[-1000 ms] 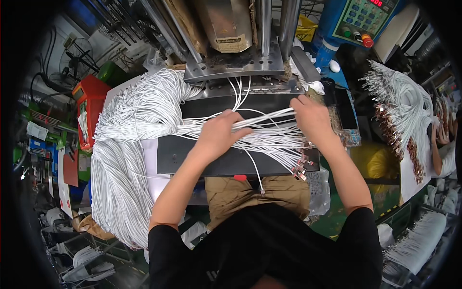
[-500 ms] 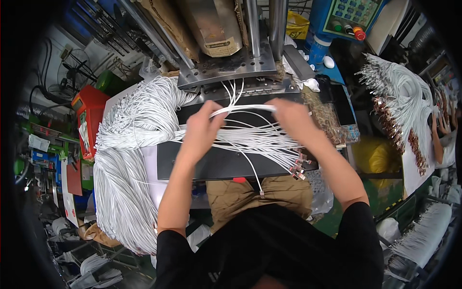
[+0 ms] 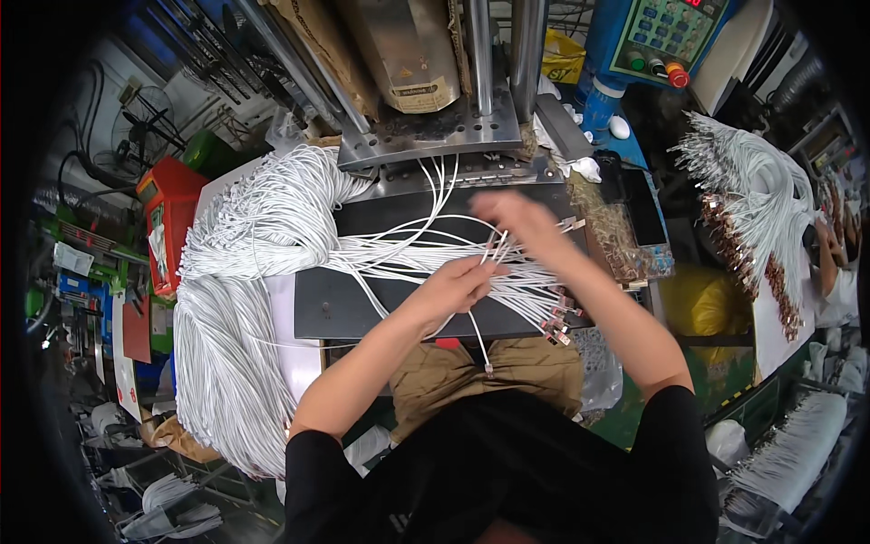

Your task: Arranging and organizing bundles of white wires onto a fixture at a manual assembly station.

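Observation:
A fan of white cables (image 3: 412, 252) lies across the black work surface (image 3: 349, 304), its metal connectors (image 3: 557, 325) pointing right. My left hand (image 3: 458, 286) is closed, thumb and fingers pinched around a few white cables whose ends poke up past the fingertips. Just above and to the right, my right hand (image 3: 518, 222) is smeared by motion, so its fingers do not show clearly. Several white cables run from under the press's steel plate (image 3: 435, 140) down toward the bundle. One cable hangs over the front edge with its plug (image 3: 489, 368) above my lap.
A thick heap of white cables (image 3: 263, 218) sits at the left, with more draped over the edge (image 3: 227, 372). Behind stand steel columns (image 3: 480, 54) and a blue control box (image 3: 666, 41). At far right, another cable bundle (image 3: 761, 181) lies near another person's arm.
My left hand has moved right and nearer to me; my right hand has shifted left. The cable strand stretched between both hands is no longer held taut there.

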The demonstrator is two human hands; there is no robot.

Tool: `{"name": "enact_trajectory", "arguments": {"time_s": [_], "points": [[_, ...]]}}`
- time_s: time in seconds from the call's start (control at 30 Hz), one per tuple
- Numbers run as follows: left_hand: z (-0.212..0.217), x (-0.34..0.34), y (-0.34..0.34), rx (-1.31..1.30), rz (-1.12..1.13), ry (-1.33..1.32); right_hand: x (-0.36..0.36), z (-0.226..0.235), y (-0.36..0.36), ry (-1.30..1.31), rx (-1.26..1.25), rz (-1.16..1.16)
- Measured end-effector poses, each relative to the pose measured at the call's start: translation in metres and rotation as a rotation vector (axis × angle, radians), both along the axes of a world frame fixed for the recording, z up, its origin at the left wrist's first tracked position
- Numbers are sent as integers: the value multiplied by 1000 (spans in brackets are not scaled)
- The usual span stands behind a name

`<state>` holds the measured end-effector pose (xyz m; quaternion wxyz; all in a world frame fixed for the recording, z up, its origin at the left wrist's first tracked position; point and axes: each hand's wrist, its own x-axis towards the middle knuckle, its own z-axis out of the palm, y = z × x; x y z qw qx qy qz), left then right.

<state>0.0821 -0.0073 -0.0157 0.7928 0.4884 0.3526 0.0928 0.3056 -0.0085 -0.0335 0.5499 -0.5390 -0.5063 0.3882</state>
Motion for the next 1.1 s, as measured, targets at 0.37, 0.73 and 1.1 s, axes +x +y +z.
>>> {"name": "enact_trajectory", "arguments": {"time_s": [0.37,0.73,1.1], "points": [[1,24,79,-17,354,-69,-12,43,-17,-945,-456,628],[-24,31,78,-36,281,-58,22,-31,27,-1211,415,-3],[-22,45,69,173,59,142,17,-21,16,116,-389,38]]}}
